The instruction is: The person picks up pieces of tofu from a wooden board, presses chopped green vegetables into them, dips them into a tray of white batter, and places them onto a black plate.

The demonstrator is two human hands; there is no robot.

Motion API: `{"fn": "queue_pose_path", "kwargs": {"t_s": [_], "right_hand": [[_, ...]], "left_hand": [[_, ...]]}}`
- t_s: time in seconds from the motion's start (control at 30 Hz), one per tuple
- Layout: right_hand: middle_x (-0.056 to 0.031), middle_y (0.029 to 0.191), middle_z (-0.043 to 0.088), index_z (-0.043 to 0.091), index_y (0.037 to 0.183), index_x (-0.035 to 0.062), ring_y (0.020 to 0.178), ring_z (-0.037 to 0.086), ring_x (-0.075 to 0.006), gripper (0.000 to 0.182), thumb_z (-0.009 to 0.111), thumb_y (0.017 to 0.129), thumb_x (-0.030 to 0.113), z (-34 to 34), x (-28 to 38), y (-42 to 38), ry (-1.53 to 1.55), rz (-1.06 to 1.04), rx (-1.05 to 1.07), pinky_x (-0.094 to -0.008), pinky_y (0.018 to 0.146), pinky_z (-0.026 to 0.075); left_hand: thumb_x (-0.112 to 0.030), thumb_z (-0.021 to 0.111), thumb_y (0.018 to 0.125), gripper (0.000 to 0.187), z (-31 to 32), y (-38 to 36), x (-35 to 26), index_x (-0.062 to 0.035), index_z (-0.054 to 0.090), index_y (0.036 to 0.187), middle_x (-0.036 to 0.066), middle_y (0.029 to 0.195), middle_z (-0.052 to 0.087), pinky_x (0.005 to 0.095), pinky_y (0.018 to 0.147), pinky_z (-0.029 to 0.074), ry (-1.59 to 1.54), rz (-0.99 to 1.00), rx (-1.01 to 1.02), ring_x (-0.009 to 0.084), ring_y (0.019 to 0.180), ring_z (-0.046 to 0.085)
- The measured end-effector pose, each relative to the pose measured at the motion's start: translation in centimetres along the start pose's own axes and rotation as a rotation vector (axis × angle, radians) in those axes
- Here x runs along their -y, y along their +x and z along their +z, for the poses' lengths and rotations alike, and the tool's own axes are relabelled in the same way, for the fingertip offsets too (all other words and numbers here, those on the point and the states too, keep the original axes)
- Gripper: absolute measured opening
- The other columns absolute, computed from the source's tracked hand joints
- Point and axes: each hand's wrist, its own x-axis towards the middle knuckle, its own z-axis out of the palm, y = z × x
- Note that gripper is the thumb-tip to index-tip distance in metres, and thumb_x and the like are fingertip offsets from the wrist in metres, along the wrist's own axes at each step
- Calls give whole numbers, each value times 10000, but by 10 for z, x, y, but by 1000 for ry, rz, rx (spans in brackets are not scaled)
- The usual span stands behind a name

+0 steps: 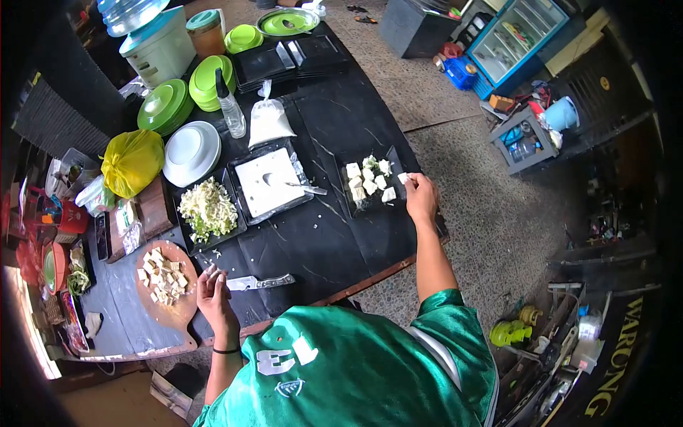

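My right hand (422, 198) pinches a white, coated tofu cube (403, 178) at the right edge of a black square tray (346, 186). Several similar cubes (369, 185) lie in that tray with bits of green. Near the round wooden cutting board (146, 290) is my left hand (213, 290), its fingers curled together with white residue on the tips; whether they hold anything is hidden. Cut tofu pieces (165, 279) are heaped on the board. A knife (260, 282) lies just right of my left hand. A spoon (307, 188) rests in a tray of white batter (265, 186).
Chopped greens (208, 210) fill a black tray left of the batter. Behind stand a bag of white powder (270, 122), a clear bottle (230, 107), white plates (191, 153), green plates (165, 108) and stacked black trays (265, 65). A yellow bag (132, 162) sits at left.
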Motion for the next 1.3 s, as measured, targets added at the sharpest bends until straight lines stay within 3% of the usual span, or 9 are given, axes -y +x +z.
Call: {"fn": "queue_pose_path", "kwargs": {"t_s": [0.07, 0.17, 0.37, 0.47, 0.57, 0.73, 1.0, 1.23, 1.3], "right_hand": [[-128, 1055, 734, 754, 1111, 78, 1031, 673, -357, 181, 723, 978, 196, 5, 10, 7, 63, 3, 25, -471, 950, 516], [-135, 1002, 715, 724, 1036, 33, 980, 668, -361, 157, 719, 977, 178, 18, 61, -14, 211, -262, -25, -469, 890, 518], [-134, 989, 733, 739, 1031, 41, 982, 691, -346, 117, 740, 948, 124, 72, 195, -89, 546, -575, 325, -452, 876, 534], [-116, 1001, 746, 745, 1024, 59, 1000, 693, -338, 104, 741, 944, 126, 97, 236, -89, 503, -714, 458, -460, 880, 527], [-79, 1002, 745, 745, 999, 102, 1017, 687, -322, 95, 721, 953, 181, 128, 258, -60, 292, -762, 275, -475, 901, 496], [-70, 1015, 720, 726, 999, 110, 1059, 662, -301, 125, 722, 950, 225, 180, 279, -15, -85, -869, 308, -492, 902, 479], [-79, 1029, 693, 724, 1000, 111, 1100, 640, -310, 105, 721, 926, 185, 228, 297, -29, -281, -987, 193, -492, 928, 482], [-93, 1100, 686, 788, 992, 108, 1159, 608, -322, 129, 749, 882, 161, 182, 310, -33, -243, -919, 567, -474, 995, 527], [-84, 1103, 680, 794, 991, 114, 1164, 605, -324, 120, 753, 888, 159, 183, 313, -31, -231, -918, 639, -464, 1006, 528]], "left_hand": [[-107, 719, 1024, 327, 3, 0, 9, -13, 655, 1331, 22, 1114, 769, 181, 618, 365, 43, 17, -18, 14, 748, 542], [-119, 714, 1018, 300, 6, -11, 3, -16, 687, 1299, 11, 1090, 781, 191, 606, 378, 104, -15, -68, 17, 735, 551], [-76, 734, 1008, 292, -5, -21, 0, -34, 699, 1294, -35, 1007, 734, 184, 637, 391, -46, 10, -145, 14, 758, 545], [-65, 731, 1009, 300, -27, -29, -2, -32, 695, 1305, -33, 1027, 726, 179, 667, 404, -64, 13, -199, 14, 790, 551], [-51, 706, 1021, 302, -64, -36, 3, -32, 688, 1321, -4, 1071, 740, 178, 672, 413, -39, 40, -301, 17, 801, 563], [-31, 683, 1027, 293, -122, -34, 17, -21, 675, 1319, 16, 1070, 746, 170, 671, 407, -109, 49, -355, 15, 794, 568], [-43, 679, 1032, 284, -169, -8, 11, -35, 680, 1316, 19, 1071, 742, 178, 747, 453, -124, -3, -346, 55, 892, 639], [-37, 668, 1038, 268, -195, 12, 14, -15, 675, 1305, 26, 1096, 736, 197, 797, 488, -96, -12, -304, 75, 938, 661], [-37, 677, 1039, 257, -197, 20, 20, -35, 673, 1295, 34, 1035, 753, 174, 595, 373, -119, 60, -317, 7, 698, 507]]}}
